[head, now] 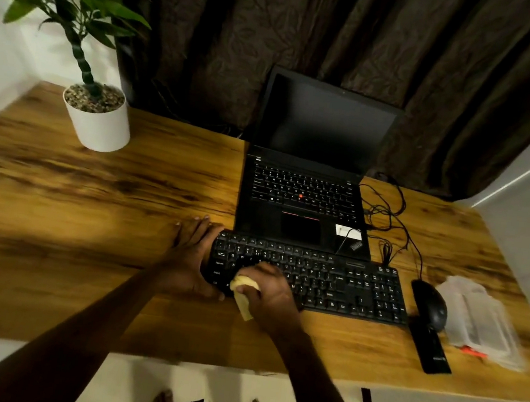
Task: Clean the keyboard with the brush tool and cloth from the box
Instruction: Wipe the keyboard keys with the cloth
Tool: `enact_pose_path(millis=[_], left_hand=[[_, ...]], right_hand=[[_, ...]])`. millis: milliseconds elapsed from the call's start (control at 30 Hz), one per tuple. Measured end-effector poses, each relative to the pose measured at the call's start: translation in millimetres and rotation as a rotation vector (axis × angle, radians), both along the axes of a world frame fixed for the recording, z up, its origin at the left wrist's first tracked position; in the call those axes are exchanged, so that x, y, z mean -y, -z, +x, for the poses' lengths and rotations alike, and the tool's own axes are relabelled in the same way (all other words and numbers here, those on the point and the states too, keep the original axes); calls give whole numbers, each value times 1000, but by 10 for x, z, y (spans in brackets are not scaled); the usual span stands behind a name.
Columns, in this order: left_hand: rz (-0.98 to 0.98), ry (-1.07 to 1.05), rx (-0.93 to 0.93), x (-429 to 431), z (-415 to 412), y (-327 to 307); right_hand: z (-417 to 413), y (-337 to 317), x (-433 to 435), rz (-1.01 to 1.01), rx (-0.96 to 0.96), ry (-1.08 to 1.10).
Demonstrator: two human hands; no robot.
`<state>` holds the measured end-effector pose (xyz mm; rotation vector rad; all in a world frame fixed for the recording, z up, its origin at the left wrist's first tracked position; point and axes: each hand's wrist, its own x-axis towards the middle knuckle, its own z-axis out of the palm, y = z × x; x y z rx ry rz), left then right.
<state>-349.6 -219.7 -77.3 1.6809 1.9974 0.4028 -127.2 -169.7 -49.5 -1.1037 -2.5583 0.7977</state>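
Bare feet (163,401) at the bottom edge, forearms reaching up to the bench (72,195). Right hand (270,294) clenched round yellow cloth (244,294), pressing it on keyboard (346,286) at its left-side keys. Left hand (190,255) flat, fingers spread, nothing held, bracing the kbd's left end. Judging: wipe stage underway; keys right of the hands prob. still to do. Clear box (480,320) lies well right of the hands, past mouse (430,305). Brush tool: can't tell where.
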Motion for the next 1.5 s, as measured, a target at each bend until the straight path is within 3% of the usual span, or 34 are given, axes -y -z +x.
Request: enact_pose_path(millis=[267, 467, 767, 1033, 1233, 1500], left_hand=[[10, 6, -29, -8, -9, -3], [21, 5, -49, -1, -10, 33], [-17, 27, -53, 11, -3, -18], [-16, 43, -44, -1, -18, 11], [30, 65, -46, 26, -31, 1], [-39, 55, -118, 8, -3, -27]], right_hand=[[318, -11, -229, -3, 85, 39], [-168, 2, -17, -32, -20, -76], [-342, -63, -94, -3, 24, -226], [-651, -224, -450, 37, 61, -57], [-624, -208, -290, -152, 109, -324], [-779, -260, -512, 55, 71, -117]])
